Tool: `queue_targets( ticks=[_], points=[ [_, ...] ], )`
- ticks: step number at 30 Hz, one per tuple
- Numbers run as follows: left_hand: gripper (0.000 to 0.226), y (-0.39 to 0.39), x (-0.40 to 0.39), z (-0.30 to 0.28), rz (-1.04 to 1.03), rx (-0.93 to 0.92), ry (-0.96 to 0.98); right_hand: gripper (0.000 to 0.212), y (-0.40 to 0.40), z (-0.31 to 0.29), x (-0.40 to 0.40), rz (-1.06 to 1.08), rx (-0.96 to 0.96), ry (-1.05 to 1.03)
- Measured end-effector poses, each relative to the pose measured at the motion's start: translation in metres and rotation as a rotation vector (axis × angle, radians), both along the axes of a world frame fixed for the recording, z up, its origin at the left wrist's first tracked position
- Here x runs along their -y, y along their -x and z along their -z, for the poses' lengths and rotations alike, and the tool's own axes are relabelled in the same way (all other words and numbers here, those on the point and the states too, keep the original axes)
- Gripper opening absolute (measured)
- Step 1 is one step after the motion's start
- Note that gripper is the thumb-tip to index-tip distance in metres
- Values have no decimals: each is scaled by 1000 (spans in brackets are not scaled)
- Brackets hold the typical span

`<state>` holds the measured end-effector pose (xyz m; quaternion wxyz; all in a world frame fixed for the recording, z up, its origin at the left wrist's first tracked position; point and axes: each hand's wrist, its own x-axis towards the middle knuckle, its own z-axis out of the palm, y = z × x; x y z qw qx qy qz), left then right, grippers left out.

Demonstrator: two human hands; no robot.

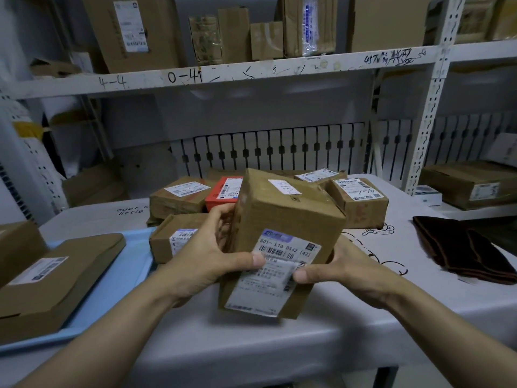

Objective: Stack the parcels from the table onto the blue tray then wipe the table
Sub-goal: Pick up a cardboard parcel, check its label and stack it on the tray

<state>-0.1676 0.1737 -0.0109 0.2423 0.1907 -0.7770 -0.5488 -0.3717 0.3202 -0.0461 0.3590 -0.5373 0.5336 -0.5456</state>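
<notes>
Hands: left hand (208, 257) and right hand (340, 268) both grip one tall cardboard parcel (282, 233), thumbs pressed on its shipping label (275, 271), lifted above the table (349, 317).
Handling, judged: stiff card, light enough; label face slick, so hold by the side walls.
Destination: blue tray (123, 278), left, already carrying a flat parcel (56, 278).
Remaining: parcels behind; dark cloth (464, 250), right.

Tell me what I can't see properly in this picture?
- Head view: the blue tray runs off the left edge, under a flat parcel.
- The held box covers the parcels behind it and the right hand fingers.
- Label small print: too blurred.
</notes>
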Motion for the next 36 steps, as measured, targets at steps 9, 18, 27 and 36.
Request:
queue_targets(
  ticks=[9, 18, 27, 36],
  points=[
    [123, -7, 6, 1, -13, 24, 91, 99, 4, -5, 0, 114, -130, 78],
    [121, -7, -1, -18, -107, 46, 445, 109, 10, -6, 5, 170, -309, 83],
    [120, -3, -8, -23, -44, 158, 695, 111, 2, -25, 8, 263, -736, 64],
    [108, -9, 0, -9, -49, 195, 595, 124, 1, -26, 6, 281, -902, 97]
  ],
)
